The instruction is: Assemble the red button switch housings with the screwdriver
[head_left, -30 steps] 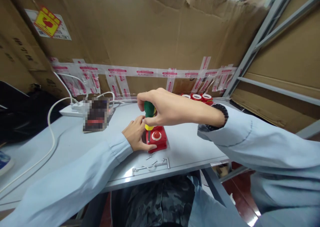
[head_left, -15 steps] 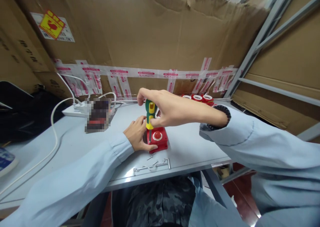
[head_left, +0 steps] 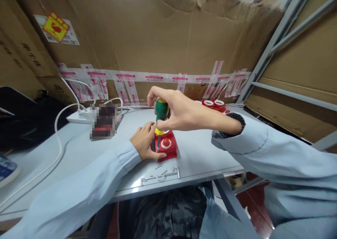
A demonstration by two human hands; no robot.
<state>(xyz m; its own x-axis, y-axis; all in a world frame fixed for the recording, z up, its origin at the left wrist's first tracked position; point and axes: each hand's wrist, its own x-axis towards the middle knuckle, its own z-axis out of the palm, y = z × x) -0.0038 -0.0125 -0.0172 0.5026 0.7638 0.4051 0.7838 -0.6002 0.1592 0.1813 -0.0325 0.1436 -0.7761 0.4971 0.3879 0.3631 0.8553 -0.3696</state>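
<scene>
A red box with a round red button (head_left: 166,147) sits near the front edge of a grey table (head_left: 200,154). My left hand (head_left: 143,140) is closed around the box's left side and holds it down. My right hand (head_left: 179,109) grips the handle of a green and yellow screwdriver (head_left: 160,116) from above. The screwdriver stands upright with its tip on the box's left part. Several loose screws (head_left: 163,170) lie on the table just in front of the box.
More red parts with white rings (head_left: 213,104) lie at the back right. A white power strip (head_left: 79,116) with white cables and a blurred dark object (head_left: 103,121) sit at the back left. Taped cardboard walls (head_left: 158,39) surround the table; a metal rack (head_left: 279,32) stands right.
My right hand has lifted slightly and turned on the screwdriver handle. The left hand and the red box have stayed put.
</scene>
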